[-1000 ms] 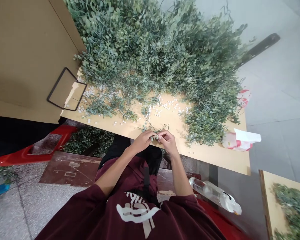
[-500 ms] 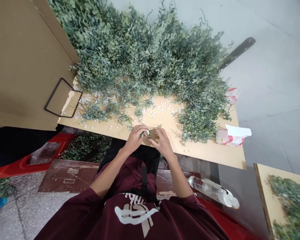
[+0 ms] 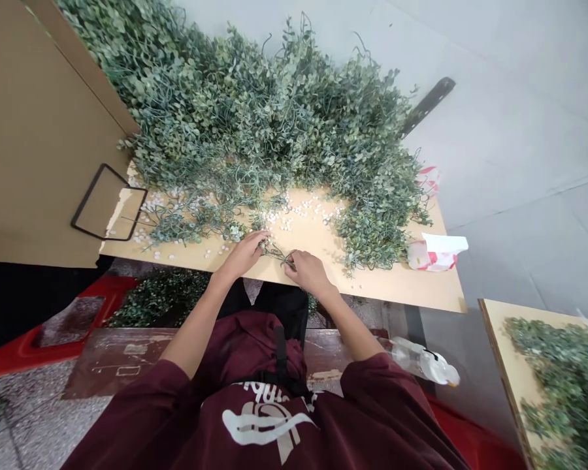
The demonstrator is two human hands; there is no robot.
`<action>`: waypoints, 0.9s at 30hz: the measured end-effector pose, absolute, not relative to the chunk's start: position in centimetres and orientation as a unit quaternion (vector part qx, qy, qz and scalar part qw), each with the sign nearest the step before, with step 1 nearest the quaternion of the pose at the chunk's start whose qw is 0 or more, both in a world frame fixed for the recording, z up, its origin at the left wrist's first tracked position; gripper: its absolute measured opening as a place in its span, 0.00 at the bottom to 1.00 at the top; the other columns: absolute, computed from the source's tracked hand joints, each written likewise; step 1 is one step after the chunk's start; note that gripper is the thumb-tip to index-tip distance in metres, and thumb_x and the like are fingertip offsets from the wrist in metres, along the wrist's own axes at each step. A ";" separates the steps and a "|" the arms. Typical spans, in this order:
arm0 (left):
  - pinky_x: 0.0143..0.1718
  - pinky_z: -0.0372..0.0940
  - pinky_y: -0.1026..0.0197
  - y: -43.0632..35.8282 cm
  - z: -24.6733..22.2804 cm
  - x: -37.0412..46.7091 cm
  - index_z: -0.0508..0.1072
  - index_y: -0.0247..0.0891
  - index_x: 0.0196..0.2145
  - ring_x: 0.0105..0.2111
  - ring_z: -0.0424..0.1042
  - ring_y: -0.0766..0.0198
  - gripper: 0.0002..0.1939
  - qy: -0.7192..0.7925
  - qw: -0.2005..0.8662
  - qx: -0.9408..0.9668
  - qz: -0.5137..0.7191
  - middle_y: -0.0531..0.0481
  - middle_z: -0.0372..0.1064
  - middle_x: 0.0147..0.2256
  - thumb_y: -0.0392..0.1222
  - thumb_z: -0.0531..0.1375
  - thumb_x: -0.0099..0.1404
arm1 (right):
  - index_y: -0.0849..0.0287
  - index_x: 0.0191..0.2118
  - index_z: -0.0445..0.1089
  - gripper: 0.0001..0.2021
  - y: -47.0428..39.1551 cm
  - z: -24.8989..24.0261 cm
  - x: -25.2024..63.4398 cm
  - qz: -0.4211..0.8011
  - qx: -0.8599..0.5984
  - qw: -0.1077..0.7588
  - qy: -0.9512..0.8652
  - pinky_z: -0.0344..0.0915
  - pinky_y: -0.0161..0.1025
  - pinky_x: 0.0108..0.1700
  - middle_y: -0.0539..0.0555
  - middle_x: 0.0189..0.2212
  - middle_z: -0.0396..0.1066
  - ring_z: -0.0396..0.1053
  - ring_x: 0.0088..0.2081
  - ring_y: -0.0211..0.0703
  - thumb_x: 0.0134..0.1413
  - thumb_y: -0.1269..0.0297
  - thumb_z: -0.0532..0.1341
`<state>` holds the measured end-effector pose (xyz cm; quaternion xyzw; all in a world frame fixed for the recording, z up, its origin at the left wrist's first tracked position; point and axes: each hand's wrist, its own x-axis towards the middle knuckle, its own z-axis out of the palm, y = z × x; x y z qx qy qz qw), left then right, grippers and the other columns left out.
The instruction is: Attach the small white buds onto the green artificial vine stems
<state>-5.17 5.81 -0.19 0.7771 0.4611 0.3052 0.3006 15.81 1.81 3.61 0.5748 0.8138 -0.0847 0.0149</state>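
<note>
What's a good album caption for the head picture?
Left hand and right hand hold a sprig near heaped leaves.

Looks like a small craft workshop.
Leafy greenery (image 3: 274,117) heaps the bench (image 3: 402,287), small white pieces (image 3: 301,207) lie scattered, and a second bench (image 3: 504,343), near right, carries more greenery.

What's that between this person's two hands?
A thin-stemmed green sprig runs between the left hand and right hand, over the pale tabletop, in the head view.
</note>
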 end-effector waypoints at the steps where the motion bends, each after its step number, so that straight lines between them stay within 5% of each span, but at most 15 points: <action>1: 0.62 0.60 0.50 5.8 -0.2 -5.2 0.67 0.36 0.57 0.60 0.63 0.55 0.22 0.461 0.300 0.778 0.304 0.41 0.66 0.58 0.32 0.49 0.67 | 0.60 0.43 0.69 0.10 1.9 3.8 15.9 -0.082 0.574 0.030 0.814 0.62 0.40 0.41 0.59 0.38 0.75 0.71 0.41 0.51 0.62 0.61 0.56; 6: 0.62 0.60 0.51 6.1 -0.6 -5.4 0.67 0.34 0.57 0.61 0.63 0.56 0.23 0.448 0.295 0.789 0.301 0.41 0.66 0.58 0.30 0.49 0.66 | 0.59 0.37 0.70 0.12 2.3 5.5 17.5 -0.087 0.544 0.058 0.833 0.57 0.37 0.37 0.58 0.35 0.75 0.70 0.39 0.47 0.65 0.63 0.51; 20: 0.63 0.60 0.48 6.5 -2.6 -5.8 0.69 0.35 0.55 0.61 0.64 0.56 0.26 0.397 0.259 0.823 0.312 0.41 0.66 0.59 0.27 0.51 0.60 | 0.57 0.22 0.59 0.17 1.6 9.0 19.0 -0.265 0.505 -0.131 0.811 0.50 0.35 0.29 0.47 0.19 0.58 0.57 0.24 0.39 0.64 0.63 0.50; 27: 0.64 0.57 0.49 6.3 -2.0 -6.0 0.70 0.35 0.54 0.62 0.61 0.56 0.25 0.395 0.278 0.822 0.302 0.41 0.65 0.59 0.26 0.51 0.59 | 0.58 0.26 0.63 0.17 -1.5 13.0 22.7 -0.272 0.542 -0.139 0.783 0.55 0.36 0.33 0.50 0.24 0.64 0.62 0.28 0.40 0.67 0.61 0.50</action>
